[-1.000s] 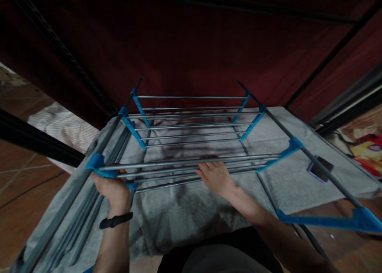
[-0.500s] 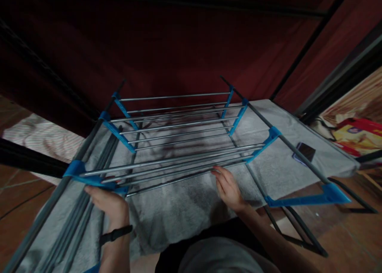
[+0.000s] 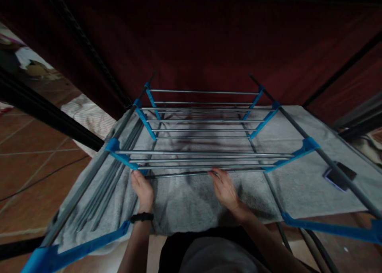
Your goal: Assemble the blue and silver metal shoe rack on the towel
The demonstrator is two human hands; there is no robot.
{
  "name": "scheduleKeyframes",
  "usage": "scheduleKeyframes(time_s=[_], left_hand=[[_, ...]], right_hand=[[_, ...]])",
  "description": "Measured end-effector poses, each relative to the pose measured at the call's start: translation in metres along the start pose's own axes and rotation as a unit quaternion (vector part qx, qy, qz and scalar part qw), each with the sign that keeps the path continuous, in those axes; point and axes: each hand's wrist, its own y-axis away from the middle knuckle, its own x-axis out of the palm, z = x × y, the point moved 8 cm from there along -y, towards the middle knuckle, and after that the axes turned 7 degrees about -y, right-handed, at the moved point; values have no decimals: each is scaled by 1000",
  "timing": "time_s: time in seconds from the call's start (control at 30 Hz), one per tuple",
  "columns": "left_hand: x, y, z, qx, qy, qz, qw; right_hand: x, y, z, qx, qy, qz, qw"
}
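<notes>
Black wristband (image 3: pixel 142 217) on left wrist. Left hand (image 3: pixel 142 188) at near end of blue left bracket (image 3: pixel 121 157); whether fingers grip, cannot tell. Right hand (image 3: pixel 226 189), farther right, pinches near rod (image 3: pixel 179 174) between fingertips. Metal rack (image 3: pixel 205 153) at centre, on grey cloth (image 3: pixel 185 209); loose tubes (image 3: pixel 108 198) left, phone (image 3: pixel 340 175) right. Dark red fabric (image 3: pixel 197 38) far.

Plain blue brackets (image 3: pixel 310 144) (rods (image 3: pixel 205 154) grey)
</notes>
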Motion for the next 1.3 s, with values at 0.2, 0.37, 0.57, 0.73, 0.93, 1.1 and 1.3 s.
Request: scheduleKeyframes(time_s=[0.2,0.37,0.57,0.73,0.93,1.1,1.3], left_hand=[[-7,4,0,-4,-10,-29,1000],[-6,7,0,2,-12,-42,999],[-5,9,4,-3,31,-39,999],[-3,7,13,-13,43,-38,998],[-3,7,9,-7,33,-36,999],[-3,10,3,0,13,-41,999],[-2,12,0,19,-40,-38,998]], right_hand=[[52,-24,17,7,52,128,990],[82,-44,29,9,70,213,975],[106,-64,50,-12,52,292,955],[120,-75,66,-17,30,324,945],[117,-82,67,-7,13,321,947],[112,-85,68,-3,-1,302,953],[123,-80,58,49,11,353,934]])
